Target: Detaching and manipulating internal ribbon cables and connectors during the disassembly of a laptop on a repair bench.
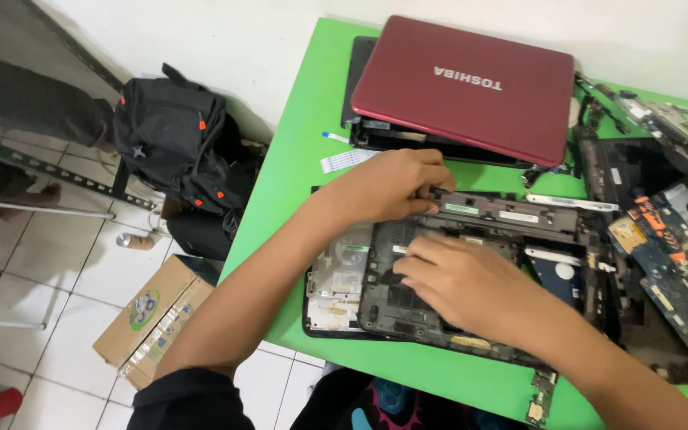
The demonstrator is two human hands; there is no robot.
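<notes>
Left hand: the left hand lies on the far edge of the chassis, fingers curled and pinched together at a small dark part near the hinge bar; how tight the pinch is cannot be told.
Right hand: the right hand rests palm down on the middle of the chassis, fingers loosely spread and pointing left, pressing on the inner frame; it closes on nothing that can be seen.
Chassis: an opened black laptop base with its cover off, lying flat on the green desk in front of the person, its bare metal plate showing at the left end.
Drive: a drive with a blue label sits in its bay at the right of the chassis, just beside the right hand.
Lid: a red laptop lid lies on the far side of the desk, resting on a black panel, near the left hand but apart from it.
Ribbon: a white flat cable lies on the desk to the left of the lid.
Boards: a blue board with a fan, and loose frame pieces, lie at the right edge of the desk.
Floor: a black backpack leans beside the desk, with a cardboard box on the white tiles below it.
</notes>
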